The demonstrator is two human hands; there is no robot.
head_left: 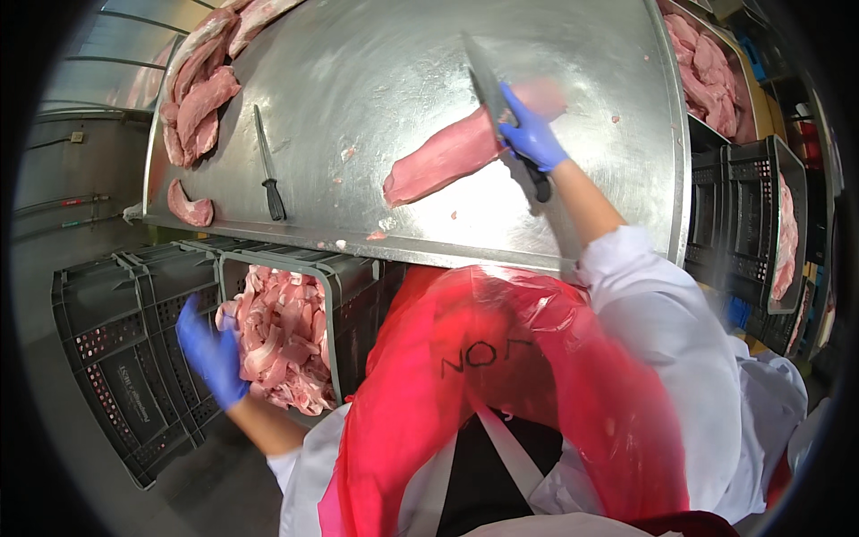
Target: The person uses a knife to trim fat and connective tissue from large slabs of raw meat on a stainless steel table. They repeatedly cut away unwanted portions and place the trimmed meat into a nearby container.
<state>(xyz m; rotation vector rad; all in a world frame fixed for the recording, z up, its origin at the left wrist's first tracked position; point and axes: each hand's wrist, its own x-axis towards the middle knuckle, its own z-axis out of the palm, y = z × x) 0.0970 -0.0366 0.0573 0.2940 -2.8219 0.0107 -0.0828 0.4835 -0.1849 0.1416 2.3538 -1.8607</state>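
My right hand (532,134), in a blue glove, is closed around a large knife (484,73) with a black handle. Its broad blade points up and away from me over the steel table (322,80). Under and beside that hand lies a long, trimmed piece of pork loin (443,161), its far right end smeared by motion. My left hand (212,353), also blue-gloved and slightly blurred, is held over the left side of a grey crate (329,340) full of pale meat trimmings (284,336). Its fingers are stretched out, and nothing shows in them.
A slim-bladed knife (270,179) with a black handle rests on the table's left part. Larger meat pieces (201,103) are heaped at the far left, with a small piece (190,204) nearer. Another meat-filled bin (707,72) and dark crates (747,215) stand beyond the right edge.
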